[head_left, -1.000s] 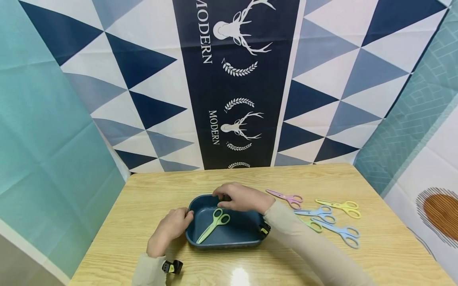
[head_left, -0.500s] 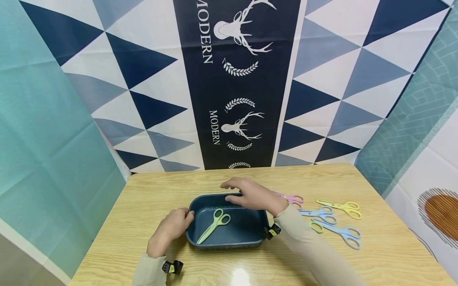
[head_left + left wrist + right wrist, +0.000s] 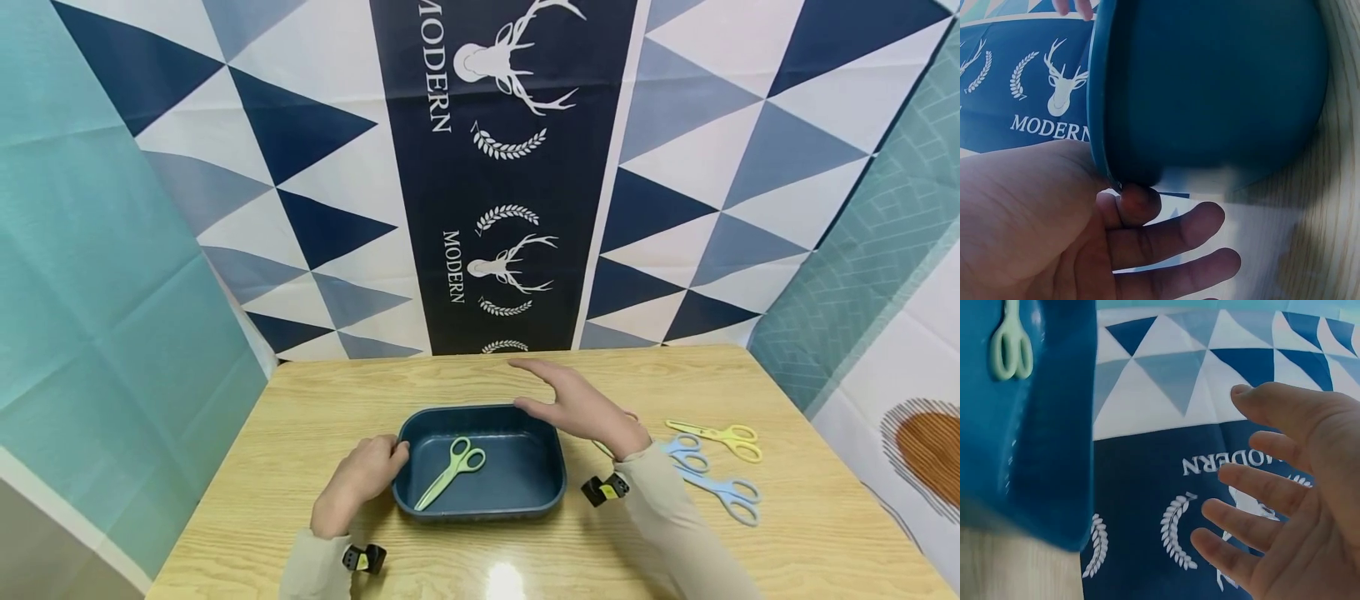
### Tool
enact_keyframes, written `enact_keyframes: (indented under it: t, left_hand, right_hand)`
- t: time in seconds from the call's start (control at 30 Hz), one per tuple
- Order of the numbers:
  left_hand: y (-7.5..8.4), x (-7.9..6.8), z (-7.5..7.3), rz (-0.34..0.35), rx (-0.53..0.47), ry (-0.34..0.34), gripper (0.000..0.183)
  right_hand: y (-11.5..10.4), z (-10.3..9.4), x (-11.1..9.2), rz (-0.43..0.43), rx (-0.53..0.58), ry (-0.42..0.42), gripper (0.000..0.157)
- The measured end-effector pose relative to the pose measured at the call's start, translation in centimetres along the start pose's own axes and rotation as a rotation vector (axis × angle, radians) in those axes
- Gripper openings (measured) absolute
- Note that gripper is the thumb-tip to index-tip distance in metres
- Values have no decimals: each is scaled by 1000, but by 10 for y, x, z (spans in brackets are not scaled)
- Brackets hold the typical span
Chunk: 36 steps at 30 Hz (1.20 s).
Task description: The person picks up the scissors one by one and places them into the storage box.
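Observation:
A dark blue rectangular tub (image 3: 517,479) rests on the wooden table in the head view. Inside it, toward the left, lies one pair of light green scissors (image 3: 438,486), whose handles (image 3: 1013,353) also show in the right wrist view. My left hand (image 3: 363,473) grips the tub's left rim; in the left wrist view thumb and index finger close on the rim, the other fingers extended outside. Over the tub's back right corner, my right hand (image 3: 581,404) is spread and holds nothing. The right wrist view shows its fingers (image 3: 1260,487) apart from the tub wall.
On the right of the table (image 3: 795,533) lie yellow scissors (image 3: 720,435) and two blue pairs, one upper (image 3: 684,450) and one lower (image 3: 723,487). Parts of other scissors are hidden behind my right hand and wrist. A patterned cloth (image 3: 502,183) hangs behind the table.
My right hand has moved right, from over the tub's back rim to its back right corner, its fingers spreading. The left hand, tub and green scissors have stayed in place.

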<state>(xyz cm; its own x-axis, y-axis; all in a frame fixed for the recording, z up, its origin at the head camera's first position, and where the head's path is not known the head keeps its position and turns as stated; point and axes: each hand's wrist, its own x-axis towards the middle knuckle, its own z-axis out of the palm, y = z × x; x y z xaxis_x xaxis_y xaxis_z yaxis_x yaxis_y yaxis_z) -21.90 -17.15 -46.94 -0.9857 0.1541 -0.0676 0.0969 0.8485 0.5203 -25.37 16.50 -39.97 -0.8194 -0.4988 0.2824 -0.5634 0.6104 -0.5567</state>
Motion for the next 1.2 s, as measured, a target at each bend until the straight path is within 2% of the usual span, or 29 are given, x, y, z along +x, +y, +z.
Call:
enact_keyframes:
  t: [0.4, 0.7, 0.97, 1.2]
  left_hand:
    - [0, 1, 0, 3, 10, 2, 34]
    - [1, 0, 0, 13, 2, 8, 34]
    - [-1, 0, 0, 3, -9, 2, 34]
    - [1, 0, 0, 17, -9, 11, 34]
  right_hand:
    - [26, -15, -30, 113, -16, 50, 69]
    - [52, -19, -48, 200, 42, 63, 77]
    - [68, -19, -57, 218, 43, 51, 77]
    - [78, -24, -68, 228, -27, 36, 79]
